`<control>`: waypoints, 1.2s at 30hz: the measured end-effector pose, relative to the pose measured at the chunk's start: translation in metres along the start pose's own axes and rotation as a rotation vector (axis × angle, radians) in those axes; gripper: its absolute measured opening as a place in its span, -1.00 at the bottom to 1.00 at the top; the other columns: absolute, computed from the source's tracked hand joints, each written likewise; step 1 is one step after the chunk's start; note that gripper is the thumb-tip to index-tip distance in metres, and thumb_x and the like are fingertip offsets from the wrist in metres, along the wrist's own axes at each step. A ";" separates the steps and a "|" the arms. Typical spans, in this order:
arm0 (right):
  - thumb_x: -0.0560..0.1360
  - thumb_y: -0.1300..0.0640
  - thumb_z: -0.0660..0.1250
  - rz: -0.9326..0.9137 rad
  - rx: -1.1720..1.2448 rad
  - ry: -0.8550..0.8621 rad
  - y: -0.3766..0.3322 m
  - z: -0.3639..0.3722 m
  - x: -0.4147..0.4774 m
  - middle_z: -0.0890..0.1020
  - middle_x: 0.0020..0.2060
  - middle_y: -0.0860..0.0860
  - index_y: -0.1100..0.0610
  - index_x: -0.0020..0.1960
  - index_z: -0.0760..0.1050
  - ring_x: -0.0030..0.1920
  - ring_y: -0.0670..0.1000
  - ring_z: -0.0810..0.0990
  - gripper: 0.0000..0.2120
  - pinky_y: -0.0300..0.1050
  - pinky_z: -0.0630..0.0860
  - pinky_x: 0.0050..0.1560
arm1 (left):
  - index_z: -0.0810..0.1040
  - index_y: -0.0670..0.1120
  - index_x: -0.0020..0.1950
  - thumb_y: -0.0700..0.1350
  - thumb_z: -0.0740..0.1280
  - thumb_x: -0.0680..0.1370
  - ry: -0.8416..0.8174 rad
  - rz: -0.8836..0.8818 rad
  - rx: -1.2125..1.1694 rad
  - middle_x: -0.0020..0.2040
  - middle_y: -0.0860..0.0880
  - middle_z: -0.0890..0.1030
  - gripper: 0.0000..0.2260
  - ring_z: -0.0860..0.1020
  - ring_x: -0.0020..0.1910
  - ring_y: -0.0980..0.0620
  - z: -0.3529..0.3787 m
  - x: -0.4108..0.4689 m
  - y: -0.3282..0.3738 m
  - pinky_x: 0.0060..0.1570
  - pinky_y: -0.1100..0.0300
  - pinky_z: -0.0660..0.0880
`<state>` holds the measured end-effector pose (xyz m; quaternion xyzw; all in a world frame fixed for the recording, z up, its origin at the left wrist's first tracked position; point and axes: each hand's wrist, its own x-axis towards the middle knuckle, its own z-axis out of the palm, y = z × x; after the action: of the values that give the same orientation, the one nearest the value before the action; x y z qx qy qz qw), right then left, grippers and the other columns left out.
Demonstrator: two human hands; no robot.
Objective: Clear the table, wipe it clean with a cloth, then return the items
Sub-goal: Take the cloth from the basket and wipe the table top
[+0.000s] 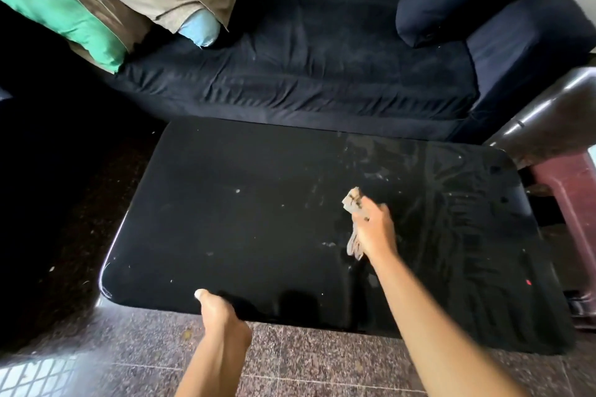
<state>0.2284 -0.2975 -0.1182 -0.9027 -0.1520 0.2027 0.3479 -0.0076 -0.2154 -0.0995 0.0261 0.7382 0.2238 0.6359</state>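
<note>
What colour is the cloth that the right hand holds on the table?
The cloth is greyish beige with dark specks; head view shows it best.

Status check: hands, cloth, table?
Right hand grips cloth, mid-table. Left hand holds table at near edge. Specks on left half. Nothing blocking.

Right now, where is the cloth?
In the head view, the right hand grips the cloth on the right half of the black table, before the navy sofa.

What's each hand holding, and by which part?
Right hand grips the cloth around its middle; left hand holds the table by its near edge.
</note>
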 end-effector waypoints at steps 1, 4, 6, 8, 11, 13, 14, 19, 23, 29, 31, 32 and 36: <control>0.55 0.11 0.21 0.035 -0.067 0.065 -0.006 0.000 0.027 0.47 0.02 0.08 0.03 0.21 0.50 -0.03 0.15 0.52 -0.74 -0.09 0.43 -0.01 | 0.42 0.01 0.39 0.25 0.00 0.58 -0.020 -0.009 -0.023 0.31 0.02 0.52 -0.48 0.49 0.27 -0.11 0.007 -0.002 -0.001 0.27 0.04 0.37; 0.53 0.17 0.18 0.002 -0.285 0.029 -0.024 0.013 0.074 0.44 0.22 0.17 0.07 0.25 0.41 0.16 0.18 0.45 -0.70 0.00 0.40 0.15 | 0.45 0.01 0.36 0.26 0.00 0.58 -0.007 -0.032 -0.039 0.28 -0.01 0.54 -0.48 0.50 0.25 -0.13 0.020 0.003 -0.002 0.20 -0.01 0.37; 0.50 0.28 0.16 -0.179 -0.346 -0.048 -0.042 0.037 0.075 0.38 0.29 0.14 0.07 0.34 0.37 0.25 0.17 0.36 -0.58 0.03 0.35 0.19 | 0.47 0.02 0.34 0.27 0.01 0.57 0.020 -0.038 -0.043 0.26 -0.02 0.55 -0.49 0.51 0.22 -0.14 0.025 0.006 -0.001 0.16 -0.03 0.37; 0.53 0.27 0.14 -0.266 -0.358 -0.077 -0.064 0.067 0.051 0.37 0.26 0.12 0.05 0.35 0.35 0.21 0.19 0.37 -0.59 0.04 0.38 0.14 | 0.46 0.02 0.35 0.27 0.01 0.57 0.014 -0.043 -0.009 0.27 -0.03 0.54 -0.49 0.50 0.25 -0.14 0.025 0.012 0.002 0.25 -0.06 0.33; 0.56 0.25 0.14 -0.362 -0.313 -0.237 -0.095 0.115 -0.014 0.38 0.19 0.14 0.07 0.34 0.31 0.14 0.21 0.41 -0.63 0.04 0.45 0.07 | 0.43 0.01 0.38 0.27 -0.03 0.58 -0.010 -0.060 0.009 0.34 -0.06 0.49 -0.46 0.43 0.32 -0.17 0.023 0.004 0.006 0.37 -0.09 0.21; 0.51 0.30 0.16 -0.490 -0.275 -0.477 -0.105 0.146 -0.059 0.40 0.18 0.18 0.12 0.35 0.34 0.14 0.25 0.42 -0.59 0.05 0.43 0.08 | 0.44 0.00 0.35 0.27 -0.03 0.58 -0.026 -0.052 0.010 0.30 -0.05 0.52 -0.47 0.48 0.23 -0.13 0.018 -0.007 0.008 0.30 -0.04 0.30; 0.50 0.30 0.18 -0.508 -0.232 -0.610 -0.108 0.158 -0.080 0.41 0.19 0.20 0.13 0.36 0.37 0.15 0.27 0.44 -0.58 0.05 0.42 0.12 | 0.45 -0.01 0.31 0.24 -0.03 0.60 0.028 -0.030 -0.092 0.24 -0.07 0.53 -0.51 0.49 0.18 -0.09 0.019 -0.008 0.008 0.27 0.03 0.35; 0.46 0.30 0.34 -0.282 0.128 -1.135 -0.105 0.155 -0.139 0.59 -0.11 0.05 0.29 0.27 0.49 -0.14 -0.21 0.54 -0.62 -0.47 0.38 -0.16 | 0.25 -0.41 0.38 -0.34 -0.11 0.64 0.191 0.345 0.083 0.40 -0.34 0.33 -0.64 0.33 0.41 -0.22 0.003 0.026 -0.006 0.39 -0.07 0.24; 0.38 0.21 0.31 -0.131 0.307 -0.834 -0.078 0.102 -0.099 0.51 -0.16 0.03 0.35 0.10 0.53 -0.16 -0.19 0.49 -0.66 -0.38 0.34 -0.19 | 0.34 -0.26 0.42 0.28 -0.22 0.59 0.036 0.069 -0.075 0.35 -0.18 0.44 -0.26 0.40 0.36 -0.16 -0.019 0.019 -0.019 0.42 -0.20 0.03; 0.54 0.24 0.15 -0.078 -0.097 -0.024 -0.047 0.017 0.055 0.45 0.16 0.20 0.11 0.29 0.45 0.15 0.20 0.45 -0.66 -0.13 0.36 0.09 | 0.42 0.02 0.38 0.31 -0.12 0.55 -0.013 0.045 -0.095 0.34 0.02 0.46 -0.39 0.41 0.33 -0.15 -0.013 -0.002 -0.005 0.40 -0.21 0.08; 0.56 0.23 0.13 0.045 -0.132 0.083 -0.044 0.012 0.093 0.42 0.24 0.24 0.13 0.31 0.43 0.20 0.24 0.42 -0.66 -0.01 0.38 0.17 | 0.39 0.00 0.41 0.32 -0.11 0.55 -0.017 0.002 -0.056 0.40 -0.06 0.43 -0.37 0.38 0.35 -0.22 -0.011 -0.010 0.002 0.38 -0.27 0.04; 0.57 0.22 0.13 0.114 -0.153 0.105 -0.046 0.014 0.102 0.41 0.25 0.24 0.15 0.29 0.43 0.21 0.25 0.42 -0.69 0.04 0.41 0.18 | 0.36 -0.01 0.44 0.34 -0.12 0.54 -0.037 -0.016 -0.018 0.43 -0.10 0.39 -0.35 0.35 0.37 -0.25 -0.013 -0.012 0.003 0.38 -0.31 -0.02; 0.60 0.18 0.12 0.000 -0.183 -0.034 -0.084 0.064 0.086 0.45 0.19 0.20 0.16 0.16 0.44 0.14 0.25 0.46 -0.81 0.13 0.47 0.14 | 0.26 -0.05 0.50 0.43 -0.14 0.50 -0.093 -0.077 0.021 0.46 -0.19 0.32 -0.23 0.30 0.41 -0.28 -0.023 -0.006 0.008 0.36 -0.41 -0.07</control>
<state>0.2619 -0.1655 -0.1257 -0.9271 -0.1760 0.2030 0.2614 -0.0300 -0.2169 -0.0893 0.0143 0.7107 0.1899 0.6772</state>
